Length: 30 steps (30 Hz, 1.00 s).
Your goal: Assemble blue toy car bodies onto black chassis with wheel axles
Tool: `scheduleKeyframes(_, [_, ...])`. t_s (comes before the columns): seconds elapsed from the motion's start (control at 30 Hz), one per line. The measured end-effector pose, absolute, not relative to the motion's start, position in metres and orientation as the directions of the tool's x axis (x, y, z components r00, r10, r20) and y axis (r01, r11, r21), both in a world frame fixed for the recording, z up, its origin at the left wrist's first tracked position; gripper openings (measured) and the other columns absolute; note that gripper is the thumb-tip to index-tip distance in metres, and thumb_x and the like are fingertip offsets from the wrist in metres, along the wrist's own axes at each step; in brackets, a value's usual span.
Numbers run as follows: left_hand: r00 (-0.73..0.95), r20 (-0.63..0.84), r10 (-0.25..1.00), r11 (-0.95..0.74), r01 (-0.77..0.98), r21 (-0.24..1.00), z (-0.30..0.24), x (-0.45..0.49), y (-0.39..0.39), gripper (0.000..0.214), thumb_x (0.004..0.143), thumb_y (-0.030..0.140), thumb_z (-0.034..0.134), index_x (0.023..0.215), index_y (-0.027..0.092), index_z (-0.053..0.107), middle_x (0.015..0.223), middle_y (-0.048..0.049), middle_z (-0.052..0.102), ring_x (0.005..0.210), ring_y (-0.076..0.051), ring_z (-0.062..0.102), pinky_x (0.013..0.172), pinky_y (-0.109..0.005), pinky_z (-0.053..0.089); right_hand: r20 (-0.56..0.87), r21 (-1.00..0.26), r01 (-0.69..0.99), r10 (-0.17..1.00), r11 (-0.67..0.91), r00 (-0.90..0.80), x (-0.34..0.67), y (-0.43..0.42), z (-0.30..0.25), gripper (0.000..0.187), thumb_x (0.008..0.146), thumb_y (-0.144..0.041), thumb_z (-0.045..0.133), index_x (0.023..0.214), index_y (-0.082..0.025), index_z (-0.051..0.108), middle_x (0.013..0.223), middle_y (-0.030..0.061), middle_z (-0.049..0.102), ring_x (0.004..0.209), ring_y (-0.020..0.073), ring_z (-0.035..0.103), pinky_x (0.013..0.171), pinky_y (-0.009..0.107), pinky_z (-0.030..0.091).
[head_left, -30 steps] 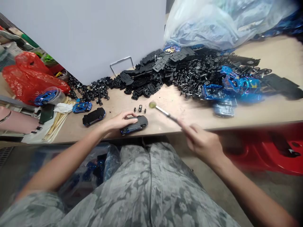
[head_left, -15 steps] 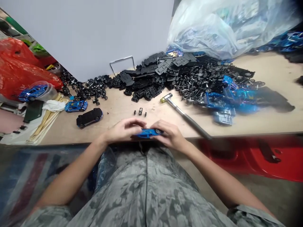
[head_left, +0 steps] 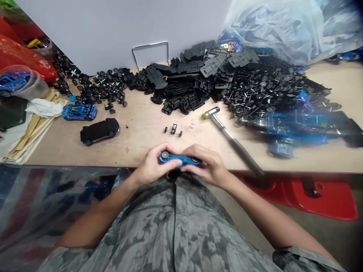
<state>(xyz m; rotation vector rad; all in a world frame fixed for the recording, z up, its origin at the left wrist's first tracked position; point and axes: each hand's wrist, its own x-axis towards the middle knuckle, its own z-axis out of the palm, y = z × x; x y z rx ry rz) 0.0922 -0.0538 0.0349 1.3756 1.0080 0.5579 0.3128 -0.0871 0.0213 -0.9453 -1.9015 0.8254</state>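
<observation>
A small blue toy car (head_left: 179, 159) is held on its side at the near edge of the wooden table (head_left: 147, 128), over my lap. My left hand (head_left: 154, 164) grips its left end, fingers curled over a wheel. My right hand (head_left: 208, 165) grips its right end, fingers closed round it. A small hammer (head_left: 229, 138) with a metal shaft and a yellowish head lies on the table to the right, untouched. A loose wheel axle (head_left: 173, 130) lies just beyond my hands.
A black upturned car (head_left: 99, 130) and a blue car (head_left: 79, 112) lie at the left. Heaps of black chassis parts (head_left: 184, 85), wheel axles (head_left: 263, 88) and blue car bodies (head_left: 295, 128) fill the back and right. A clear plastic bag (head_left: 286, 26) lies behind, red bins (head_left: 320, 194) under the table.
A second ago my right hand held the hammer over the table and my left pressed the car down. The hammer now lies on the table, and both hands hold the car, turned on its side.
</observation>
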Motion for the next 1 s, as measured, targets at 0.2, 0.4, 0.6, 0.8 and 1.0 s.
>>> scheduleKeyframes(0.2, [0.497, -0.286, 0.820, 0.206, 0.209, 0.956, 0.036, 0.094, -0.055, 0.023, 0.083, 0.034, 0.078, 0.091, 0.018, 0.063, 0.089, -0.0009, 0.069, 0.082, -0.014, 0.060, 0.077, -0.025, 0.049, 0.343, -0.828, 0.314, 0.863, 0.464, -0.371, 0.312, -0.089, 0.021, 0.029, 0.091, -0.033, 0.076, 0.114, -0.016, 0.072, 0.097, 0.0096, 0.077, 0.089, 0.0211, 0.073, 0.082, 0.034, 0.059])
scheduleKeyframes(0.4, [0.486, -0.216, 0.847, 0.147, 0.178, 0.973, 0.036, 0.096, -0.056, 0.021, 0.085, 0.033, 0.078, 0.089, 0.017, 0.063, 0.085, 0.0001, 0.066, 0.080, -0.014, 0.059, 0.075, -0.024, 0.048, 0.406, -0.786, 0.331, 0.839, 0.523, -0.363, 0.311, -0.092, 0.018, 0.028, 0.094, -0.030, 0.073, 0.117, -0.014, 0.071, 0.099, 0.0119, 0.076, 0.089, 0.0214, 0.073, 0.081, 0.035, 0.061])
scheduleKeyframes(0.6, [0.476, -0.116, 0.872, 0.040, 0.167, 0.985, 0.030, 0.095, -0.059, 0.019, 0.086, 0.027, 0.078, 0.097, 0.018, 0.066, 0.096, -0.0016, 0.069, 0.090, -0.015, 0.064, 0.083, -0.026, 0.050, 0.426, -0.742, 0.335, 0.794, 0.581, -0.434, 0.316, -0.085, 0.023, 0.035, 0.095, -0.029, 0.072, 0.127, -0.015, 0.064, 0.104, 0.0133, 0.075, 0.096, 0.0221, 0.072, 0.083, 0.035, 0.062])
scheduleKeyframes(0.8, [0.472, 0.126, 0.873, -0.196, 0.102, 0.975, 0.021, 0.095, -0.061, 0.014, 0.089, 0.020, 0.075, 0.096, 0.019, 0.063, 0.092, -0.0026, 0.065, 0.087, -0.015, 0.062, 0.080, -0.028, 0.049, 0.357, -0.732, 0.337, 0.755, 0.592, -0.550, 0.319, -0.079, 0.036, 0.027, 0.100, -0.024, 0.065, 0.125, -0.014, 0.064, 0.101, 0.0129, 0.073, 0.092, 0.0198, 0.070, 0.080, 0.032, 0.061])
scheduleKeyframes(1.0, [0.487, 0.150, 0.860, -0.239, 0.126, 0.963, 0.017, 0.095, -0.061, 0.014, 0.089, 0.021, 0.074, 0.092, 0.019, 0.060, 0.088, -0.0027, 0.063, 0.083, -0.015, 0.060, 0.078, -0.029, 0.048, 0.365, -0.723, 0.321, 0.733, 0.612, -0.574, 0.319, -0.075, 0.036, 0.029, 0.100, -0.019, 0.063, 0.128, -0.012, 0.063, 0.101, 0.0147, 0.073, 0.090, 0.0205, 0.070, 0.075, 0.033, 0.060])
